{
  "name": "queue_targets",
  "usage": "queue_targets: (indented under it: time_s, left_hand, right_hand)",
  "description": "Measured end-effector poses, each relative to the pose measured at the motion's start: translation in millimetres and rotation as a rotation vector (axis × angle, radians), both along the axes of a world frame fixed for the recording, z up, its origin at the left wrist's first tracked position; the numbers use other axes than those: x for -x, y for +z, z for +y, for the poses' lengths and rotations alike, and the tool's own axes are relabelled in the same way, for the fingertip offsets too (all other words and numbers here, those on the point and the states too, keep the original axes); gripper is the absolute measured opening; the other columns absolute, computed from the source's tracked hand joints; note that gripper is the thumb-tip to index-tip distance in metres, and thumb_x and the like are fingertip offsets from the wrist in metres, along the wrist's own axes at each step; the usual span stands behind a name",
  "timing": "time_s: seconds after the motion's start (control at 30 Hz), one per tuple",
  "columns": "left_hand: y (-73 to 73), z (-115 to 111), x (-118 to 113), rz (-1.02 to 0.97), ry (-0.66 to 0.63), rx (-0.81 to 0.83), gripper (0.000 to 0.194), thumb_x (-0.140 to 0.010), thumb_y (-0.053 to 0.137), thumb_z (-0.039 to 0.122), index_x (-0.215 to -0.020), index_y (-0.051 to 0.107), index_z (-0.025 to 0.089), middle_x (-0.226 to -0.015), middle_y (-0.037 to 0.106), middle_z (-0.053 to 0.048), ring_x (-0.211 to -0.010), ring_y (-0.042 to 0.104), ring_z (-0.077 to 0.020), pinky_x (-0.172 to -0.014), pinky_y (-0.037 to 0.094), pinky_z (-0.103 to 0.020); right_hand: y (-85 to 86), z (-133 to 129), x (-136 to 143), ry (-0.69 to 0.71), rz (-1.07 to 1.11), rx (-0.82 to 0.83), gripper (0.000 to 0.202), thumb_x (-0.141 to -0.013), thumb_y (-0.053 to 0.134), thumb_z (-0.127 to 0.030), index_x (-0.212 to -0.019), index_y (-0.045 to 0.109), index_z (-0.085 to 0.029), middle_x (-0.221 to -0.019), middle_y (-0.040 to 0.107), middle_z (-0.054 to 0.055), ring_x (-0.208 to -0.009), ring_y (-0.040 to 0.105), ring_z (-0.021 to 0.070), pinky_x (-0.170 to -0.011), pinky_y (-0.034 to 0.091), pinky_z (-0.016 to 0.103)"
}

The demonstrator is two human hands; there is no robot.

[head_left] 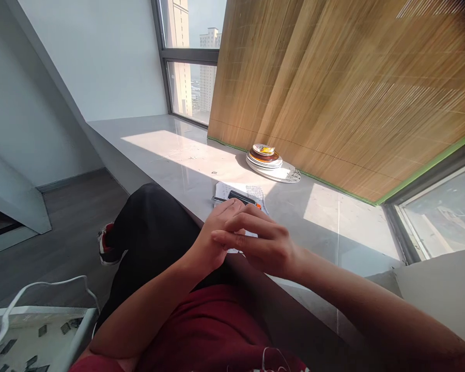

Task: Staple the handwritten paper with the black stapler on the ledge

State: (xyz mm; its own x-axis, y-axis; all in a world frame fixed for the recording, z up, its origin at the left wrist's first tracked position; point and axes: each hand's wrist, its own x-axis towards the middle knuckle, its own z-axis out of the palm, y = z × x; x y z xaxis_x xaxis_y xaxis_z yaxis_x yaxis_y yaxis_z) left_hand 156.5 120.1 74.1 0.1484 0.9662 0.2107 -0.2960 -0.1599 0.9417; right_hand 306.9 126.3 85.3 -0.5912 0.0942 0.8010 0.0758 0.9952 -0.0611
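My left hand [216,235] and my right hand [273,245] are together in front of my body, above the edge of the pale window ledge [318,232]. The right fingers bend across toward the left palm and touch the left hand. Both hands look closed, and whatever may lie between them is hidden. Just beyond them is a white sheet with printed characters [256,191], partly covered by my hands. On it lie a dark, flat object [240,196] and a small orange piece [258,205]. A thin, pen-like object [218,199] pokes out at its left.
A stack of plates [264,161] stands on the ledge, beside a wide oval plate [292,174]. Behind hangs a bamboo blind [313,93] before the window. My bent leg [151,232] is at the left. A white bin-like container with a handle [89,315] stands lower left.
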Motion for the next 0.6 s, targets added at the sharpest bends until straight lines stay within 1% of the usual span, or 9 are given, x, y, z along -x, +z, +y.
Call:
queue_targets:
  time_s: [0.07, 0.17, 0.2, 0.3, 0.37, 0.43, 0.53, 0.6]
  left_hand:
    - [0.9, -0.4, 0.1, 0.036, -0.029, -0.029, 0.021, -0.089, 0.067, 0.022, -0.071, 0.056, 0.022, -0.075, 0.049, -0.001, -0.066, 0.044, -0.0164, -0.052, 0.044, -0.028]
    - [2.1, -0.9, 0.3, 0.121, -0.028, -0.115, 0.017, -0.083, 0.071, 0.019, -0.072, 0.059, 0.022, -0.081, 0.054, -0.003, -0.075, 0.049, -0.0182, -0.056, 0.046, -0.026]
    - [2.1, -0.9, 0.2, 0.12, -0.025, -0.112, 0.017, -0.083, 0.071, 0.019, -0.072, 0.059, 0.022, -0.081, 0.054, -0.003, -0.076, 0.05, -0.0182, -0.057, 0.047, -0.026]
    - [0.9, -0.9, 0.1, 0.045, -0.018, -0.014, 0.019, -0.088, 0.067, 0.022, -0.073, 0.056, 0.022, -0.076, 0.049, -0.001, -0.07, 0.049, -0.017, -0.054, 0.045, -0.027]
    - [-0.3, -0.8, 0.9, 0.075, -0.01, -0.012, 0.019, -0.084, 0.072, 0.02, -0.073, 0.056, 0.023, -0.076, 0.05, -0.001, -0.074, 0.054, -0.0188, -0.057, 0.049, -0.028]
    - [-1.2, -0.8, 2.3, 0.14, -0.004, -0.065, 0.019, -0.08, 0.075, 0.015, -0.074, 0.058, 0.024, -0.08, 0.054, -0.002, -0.082, 0.058, -0.0212, -0.063, 0.053, -0.029]
    - [-1.6, -0.8, 3.7, 0.194, 0.024, -0.116, 0.015, -0.084, 0.07, 0.015, -0.076, 0.061, 0.024, -0.083, 0.056, -0.003, -0.079, 0.056, -0.0206, -0.064, 0.054, -0.031]
    - [-1.6, -0.5, 4.1, 0.246, 0.056, -0.156, 0.014, -0.083, 0.07, 0.015, -0.076, 0.062, 0.024, -0.084, 0.058, -0.003, -0.079, 0.056, -0.0206, -0.064, 0.054, -0.031]
  right_hand:
    - [1.5, -0.3, 1.2, -0.01, 0.034, 0.002, 0.045, -0.096, 0.061, 0.003, -0.134, 0.07, -0.019, -0.101, 0.069, 0.006, -0.094, 0.066, 0.021, -0.083, 0.06, 0.037]
    - [0.3, -0.4, 1.9, 0.005, -0.025, 0.003, 0.04, -0.099, 0.062, -0.004, -0.136, 0.069, -0.018, -0.103, 0.07, 0.007, -0.094, 0.065, 0.0215, -0.088, 0.061, 0.041]
    - [-0.5, -0.2, 1.8, 0.004, -0.023, 0.003, 0.041, -0.099, 0.06, -0.004, -0.137, 0.069, -0.019, -0.103, 0.07, 0.007, -0.093, 0.065, 0.0212, -0.086, 0.061, 0.041]
    - [-2.6, 0.6, 0.6, -0.02, 0.035, 0.016, 0.049, -0.099, 0.057, -0.001, -0.141, 0.067, -0.024, -0.1, 0.07, 0.005, -0.091, 0.066, 0.0204, -0.08, 0.061, 0.038]
    - [-3.4, 0.7, -0.9, -0.017, 0.009, 0.025, 0.051, -0.099, 0.06, -0.004, -0.146, 0.065, -0.024, -0.102, 0.071, 0.006, -0.092, 0.067, 0.0216, -0.083, 0.062, 0.039]
    - [-4.0, 0.7, -2.7, -0.012, -0.039, 0.025, 0.054, -0.098, 0.065, -0.006, -0.149, 0.063, -0.023, -0.104, 0.071, 0.006, -0.093, 0.068, 0.0226, -0.087, 0.062, 0.041]
    - [-3.8, -0.2, -4.8, -0.037, -0.016, 0.043, 0.061, -0.094, 0.069, -0.004, -0.149, 0.064, -0.029, -0.104, 0.072, 0.004, -0.092, 0.07, 0.0225, -0.085, 0.062, 0.039]
    - [-1.9, -1.9, -4.7, -0.038, -0.022, 0.055, 0.063, -0.094, 0.071, -0.004, -0.151, 0.063, -0.028, -0.104, 0.073, 0.005, -0.092, 0.07, 0.0231, -0.084, 0.062, 0.039]
